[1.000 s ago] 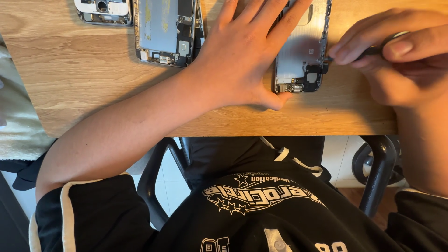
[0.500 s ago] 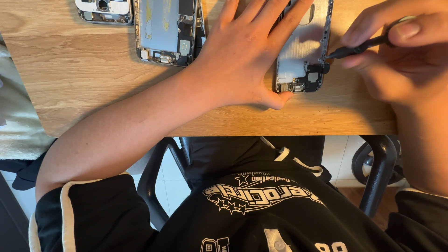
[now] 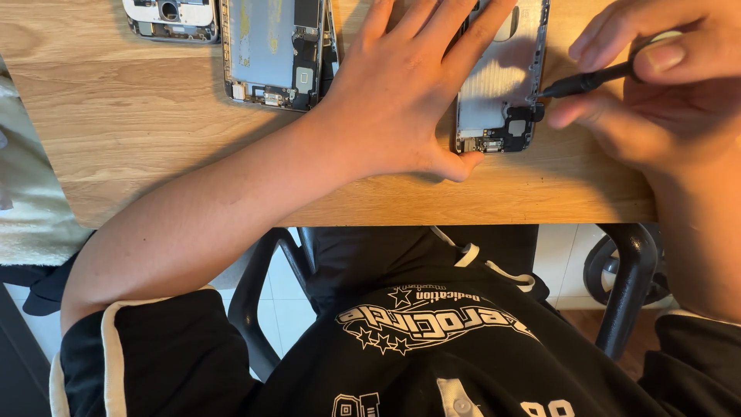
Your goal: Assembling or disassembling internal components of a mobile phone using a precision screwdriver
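My left hand (image 3: 405,93) lies flat with fingers spread, pressing down the left side of an opened phone housing (image 3: 498,85) on the wooden table (image 3: 139,139). Its thumb touches the housing's lower edge. My right hand (image 3: 656,93) grips a thin black screwdriver (image 3: 587,81), whose tip rests at the housing's right edge beside a black component. The upper part of the housing is cut off by the frame's top.
A second opened phone body (image 3: 274,50) with exposed parts lies to the left of my left hand. A smaller phone part (image 3: 170,17) sits further left at the top edge. A black chair armrest (image 3: 629,286) shows below the table's front edge.
My right hand has lifted and shifted slightly right, tilting the screwdriver so its tip stays at the housing's right edge. My left hand has stayed in place.
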